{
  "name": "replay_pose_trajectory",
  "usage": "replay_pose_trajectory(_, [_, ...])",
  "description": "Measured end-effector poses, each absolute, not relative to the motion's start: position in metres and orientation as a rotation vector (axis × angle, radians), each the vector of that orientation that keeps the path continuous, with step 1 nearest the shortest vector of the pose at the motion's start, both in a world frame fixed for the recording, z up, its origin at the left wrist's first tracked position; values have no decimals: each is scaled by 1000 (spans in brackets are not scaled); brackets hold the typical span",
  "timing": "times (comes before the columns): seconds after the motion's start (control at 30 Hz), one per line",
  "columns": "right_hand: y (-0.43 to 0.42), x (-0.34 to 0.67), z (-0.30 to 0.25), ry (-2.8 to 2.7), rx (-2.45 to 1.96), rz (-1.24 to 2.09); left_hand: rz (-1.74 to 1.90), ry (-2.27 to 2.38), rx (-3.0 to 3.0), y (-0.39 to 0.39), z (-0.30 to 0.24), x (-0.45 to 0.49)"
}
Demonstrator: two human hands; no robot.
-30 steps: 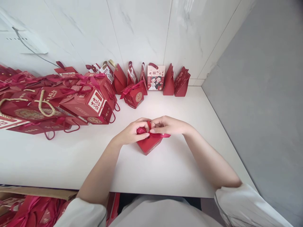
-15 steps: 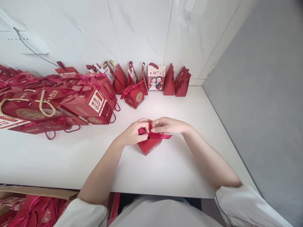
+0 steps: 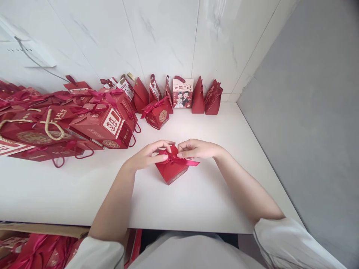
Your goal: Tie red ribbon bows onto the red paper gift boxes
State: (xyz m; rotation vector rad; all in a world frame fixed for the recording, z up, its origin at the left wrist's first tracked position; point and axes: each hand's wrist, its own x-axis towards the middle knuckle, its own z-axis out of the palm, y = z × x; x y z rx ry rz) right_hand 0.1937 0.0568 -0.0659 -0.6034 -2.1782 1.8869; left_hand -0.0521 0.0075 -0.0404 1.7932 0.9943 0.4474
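A small red gift box point(image 3: 171, 172) stands on the white tabletop in front of me, its top tied with a dark pink ribbon point(image 3: 191, 162). My left hand point(image 3: 147, 155) is at the box's left, thumb and index finger on the ribbon near the knot. From the right, my right hand point(image 3: 198, 149) pinches the ribbon close to the knot, with its other fingers curled. One ribbon tail sticks out to the right below that hand. The fingers partly hide the top of the box.
Many red gift boxes point(image 3: 94, 127) with rope handles and ribbons are piled at the left. A small ribboned box point(image 3: 157, 115) and several upright boxes point(image 3: 183, 93) line the marble-look wall. An open carton point(image 3: 42, 228) of red boxes sits below the table's front edge. A grey panel point(image 3: 303, 112) borders the right.
My left hand has shifted left and its fingers have loosened, showing more of the knot and box top. My right hand keeps its pinch. The view has shifted slightly.
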Motion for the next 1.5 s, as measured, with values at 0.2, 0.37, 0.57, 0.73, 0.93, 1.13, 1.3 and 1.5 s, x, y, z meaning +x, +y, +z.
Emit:
replay_pose_trajectory(0.2, [57, 196, -59, -2138, -600, 1930, 444, 1087, 1800, 12, -39, -72])
replay_pose_trajectory(0.37, [56, 195, -60, -2137, -575, 1977, 449, 1103, 1847, 12, -42, -74])
replay_pose_trajectory(0.57, [55, 194, -60, -2106, -571, 1948, 422, 1004, 1860, 11, -40, -66])
replay_pose_trajectory(0.73, [56, 195, -61, -2042, -530, 1864, 470, 961, 1824, 10, -40, -60])
replay_pose_trajectory(0.93, [59, 196, -67, -2030, -520, 1952, 445, 1029, 1811, 9, -46, -52])
replay_pose_trajectory(1.13, [59, 195, -68, -2039, -511, 1994, 460, 1027, 1806, 9, -47, -47])
replay_pose_trajectory(1.3, [59, 196, -68, -2090, -535, 1957, 421, 1040, 1815, 8, -45, -49])
replay_pose_trajectory(1.5, [60, 197, -70, -2103, -550, 1973, 377, 1037, 1854, 7, -43, -50])
